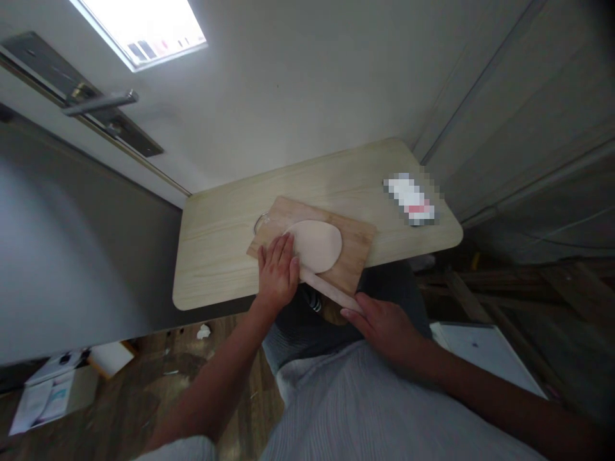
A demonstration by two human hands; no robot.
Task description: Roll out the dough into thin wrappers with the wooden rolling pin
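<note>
A flat, rounded sheet of dough lies on a wooden cutting board, which sits at an angle on a small light-wood table. My left hand rests on the board's left part, fingers stretched out and lying flat, their tips at the dough's left edge. Closed around the near end of a pale wooden rolling pin is my right hand. The pin slants along the board's front edge, below the dough. Its far end reaches my left thumb; whether the left palm covers part of it is hidden.
The tabletop has rounded corners and stands against a white door with a metal handle. A pixelated phone-like object lies at the table's right. A metal ring is on the board's left end. Boxes stand on the floor at left.
</note>
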